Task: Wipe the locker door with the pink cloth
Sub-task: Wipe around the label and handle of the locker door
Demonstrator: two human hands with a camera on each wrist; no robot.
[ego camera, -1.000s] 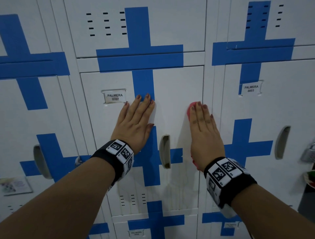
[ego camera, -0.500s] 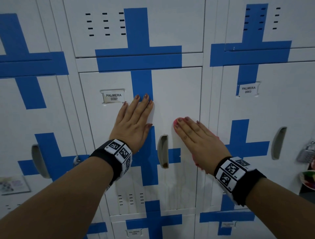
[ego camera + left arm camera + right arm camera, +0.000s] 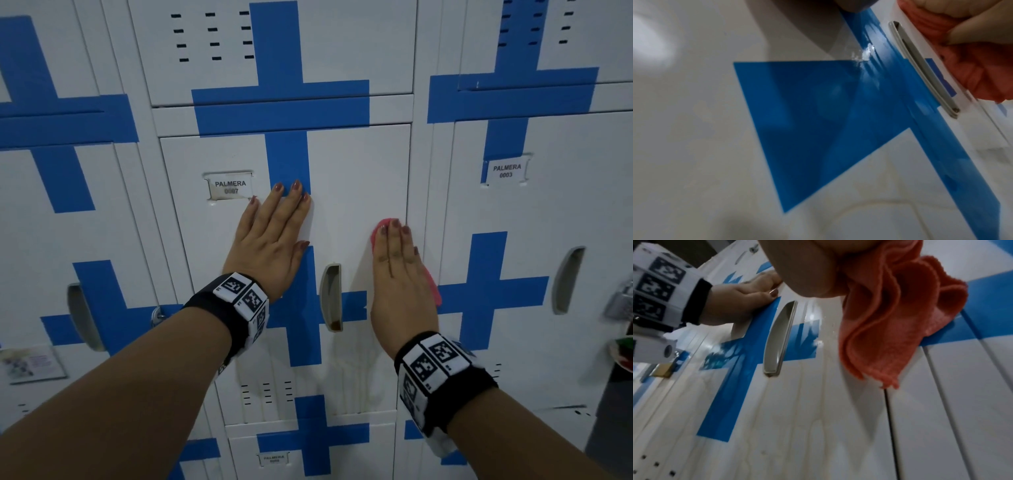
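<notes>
The right hand point(image 3: 399, 281) presses the pink cloth point(image 3: 898, 321) flat against the locker door's point(image 3: 356, 178) right edge, fingers straight. The left hand point(image 3: 270, 240) rests flat, fingers spread, left of the handle point(image 3: 330, 296).

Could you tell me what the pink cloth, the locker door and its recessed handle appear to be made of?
Pink cloth: soft fuzzy textile, probably microfibre or terry; it folds limply and shows a napped edge.
Locker door: likely painted sheet metal, glossy white with blue bands; it reflects light and has punched vent slots.
Recessed handle: smooth grey inset, metal or plastic, unclear.
</notes>
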